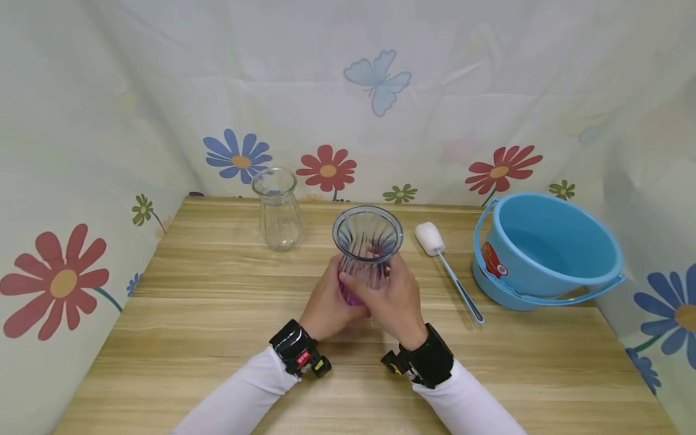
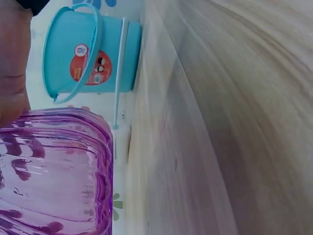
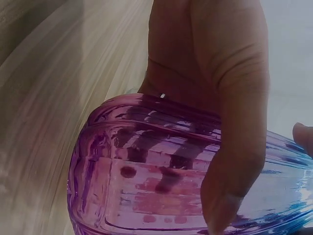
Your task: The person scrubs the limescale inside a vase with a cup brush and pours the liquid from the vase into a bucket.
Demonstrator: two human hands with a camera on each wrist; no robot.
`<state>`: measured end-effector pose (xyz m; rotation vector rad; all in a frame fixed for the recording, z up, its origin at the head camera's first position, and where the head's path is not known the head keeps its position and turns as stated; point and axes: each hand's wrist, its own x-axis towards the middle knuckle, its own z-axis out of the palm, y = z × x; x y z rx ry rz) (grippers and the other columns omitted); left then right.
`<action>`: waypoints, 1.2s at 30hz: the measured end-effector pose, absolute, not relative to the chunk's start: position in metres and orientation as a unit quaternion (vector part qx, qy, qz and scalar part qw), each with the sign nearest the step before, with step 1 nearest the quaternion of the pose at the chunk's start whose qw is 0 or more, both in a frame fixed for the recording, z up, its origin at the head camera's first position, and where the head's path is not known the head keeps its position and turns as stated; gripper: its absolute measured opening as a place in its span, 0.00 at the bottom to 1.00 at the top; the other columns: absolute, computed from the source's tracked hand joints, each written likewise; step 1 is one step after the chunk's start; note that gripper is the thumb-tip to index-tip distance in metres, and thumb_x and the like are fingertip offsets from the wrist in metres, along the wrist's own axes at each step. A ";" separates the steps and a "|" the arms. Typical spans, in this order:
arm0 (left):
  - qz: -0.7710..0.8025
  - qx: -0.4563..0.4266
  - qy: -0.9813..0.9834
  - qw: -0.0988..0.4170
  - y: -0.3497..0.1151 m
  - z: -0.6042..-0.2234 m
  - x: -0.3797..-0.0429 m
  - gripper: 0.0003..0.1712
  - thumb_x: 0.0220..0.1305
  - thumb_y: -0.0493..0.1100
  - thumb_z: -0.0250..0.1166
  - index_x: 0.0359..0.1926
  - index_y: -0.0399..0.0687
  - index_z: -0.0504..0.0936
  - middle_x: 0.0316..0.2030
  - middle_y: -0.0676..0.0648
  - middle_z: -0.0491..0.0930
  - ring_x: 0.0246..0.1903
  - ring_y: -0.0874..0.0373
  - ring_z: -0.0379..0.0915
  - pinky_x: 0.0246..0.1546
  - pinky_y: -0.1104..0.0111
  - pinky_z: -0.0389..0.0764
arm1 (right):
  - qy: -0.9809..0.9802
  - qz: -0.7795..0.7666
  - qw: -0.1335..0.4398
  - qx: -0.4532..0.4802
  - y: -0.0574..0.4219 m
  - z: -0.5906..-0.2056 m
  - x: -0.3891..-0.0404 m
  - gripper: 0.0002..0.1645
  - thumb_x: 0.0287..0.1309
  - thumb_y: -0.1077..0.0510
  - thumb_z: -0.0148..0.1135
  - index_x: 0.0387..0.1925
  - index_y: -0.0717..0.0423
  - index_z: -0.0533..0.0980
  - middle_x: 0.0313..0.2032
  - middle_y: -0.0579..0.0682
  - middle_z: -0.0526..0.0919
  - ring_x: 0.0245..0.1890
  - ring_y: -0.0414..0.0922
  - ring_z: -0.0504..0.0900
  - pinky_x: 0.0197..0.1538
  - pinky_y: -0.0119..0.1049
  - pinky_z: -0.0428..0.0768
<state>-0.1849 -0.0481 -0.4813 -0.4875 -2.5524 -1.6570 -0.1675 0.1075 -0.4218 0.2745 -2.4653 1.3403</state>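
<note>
Glass vase (image 1: 367, 237), presumably rigid, slick and fragile, was suitably clasped by its body between curled left hand (image 1: 328, 308) and right hand (image 1: 401, 302).

We've got a light wood-grain tabletop (image 1: 190, 302), grain running side to side. Directly on it, left to right: clear glass vase (image 1: 281, 223), upright, near the back edge; brush (image 1: 455, 279) lying flat on a diagonal, white head toward the back, blue handle toward us; light-blue bucket (image 1: 527, 281), upright at the right, near the brush handle, its carry handle folded down.
</note>
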 end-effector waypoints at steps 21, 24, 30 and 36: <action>-0.503 -0.096 -0.854 0.092 -0.079 -0.474 -0.184 0.63 0.41 0.59 0.86 0.74 0.53 0.60 0.64 0.47 0.75 0.62 0.49 0.77 0.62 0.49 0.79 | -0.696 0.704 -0.089 0.114 0.109 -0.444 -0.163 0.37 0.79 0.47 0.49 0.81 0.51 0.54 0.80 0.56 0.58 0.80 0.55 0.56 0.79 0.60 0.58; -0.503 -0.082 -0.854 0.099 -0.090 -0.472 -0.185 0.62 0.40 0.56 0.87 0.73 0.52 0.61 0.63 0.47 0.76 0.61 0.48 0.76 0.63 0.48 0.78 | -0.663 0.735 -0.112 0.091 0.100 -0.452 -0.163 0.36 0.81 0.42 0.41 0.80 0.54 0.57 0.80 0.55 0.58 0.81 0.55 0.56 0.79 0.61 0.58; -0.496 -0.063 -0.860 0.099 -0.112 -0.472 -0.183 0.62 0.41 0.56 0.87 0.73 0.52 0.61 0.64 0.46 0.75 0.62 0.47 0.75 0.63 0.46 0.78 | -0.604 0.783 -0.135 0.060 0.074 -0.461 -0.161 0.40 0.80 0.38 0.41 0.79 0.58 0.59 0.80 0.55 0.59 0.81 0.54 0.54 0.80 0.59 0.56; -0.479 -0.044 -0.870 0.104 -0.137 -0.475 -0.178 0.64 0.40 0.57 0.87 0.74 0.49 0.59 0.64 0.42 0.74 0.61 0.44 0.75 0.62 0.45 0.78 | -0.577 0.801 -0.158 0.038 0.046 -0.469 -0.162 0.40 0.77 0.36 0.45 0.78 0.55 0.61 0.80 0.53 0.60 0.81 0.53 0.56 0.81 0.57 0.56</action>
